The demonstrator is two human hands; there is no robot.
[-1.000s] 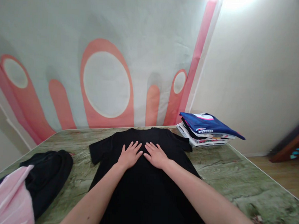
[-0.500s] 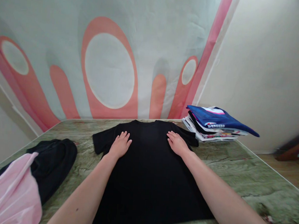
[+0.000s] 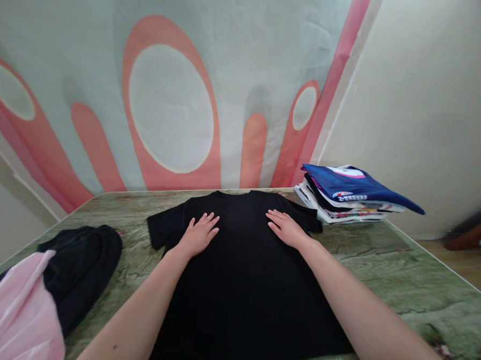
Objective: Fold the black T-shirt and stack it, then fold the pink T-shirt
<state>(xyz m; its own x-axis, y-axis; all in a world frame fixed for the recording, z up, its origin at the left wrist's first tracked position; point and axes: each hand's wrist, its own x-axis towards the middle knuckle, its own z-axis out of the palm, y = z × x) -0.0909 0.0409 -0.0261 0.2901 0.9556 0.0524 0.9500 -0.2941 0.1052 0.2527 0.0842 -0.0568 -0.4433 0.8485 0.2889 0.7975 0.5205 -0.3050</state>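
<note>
A black short-sleeved T-shirt lies spread flat on the table, its collar toward the wall and its lower edge toward me. My left hand rests palm down on the upper left part of the shirt, fingers spread. On the upper right part lies my right hand, also flat with its fingers stretched out. Neither hand grips the cloth. The shirt's left sleeve points outward, and the right sleeve reaches the foot of a stack of folded clothes.
At the left, a pink cloth lies partly over a crumpled black garment. The wood-patterned table meets a wall with a pink and white printed covering. A dark blue garment tops the stack.
My left hand has slid slightly to the right over the shirt, toward its middle. My right hand has barely moved. The camera view has shifted a little.
</note>
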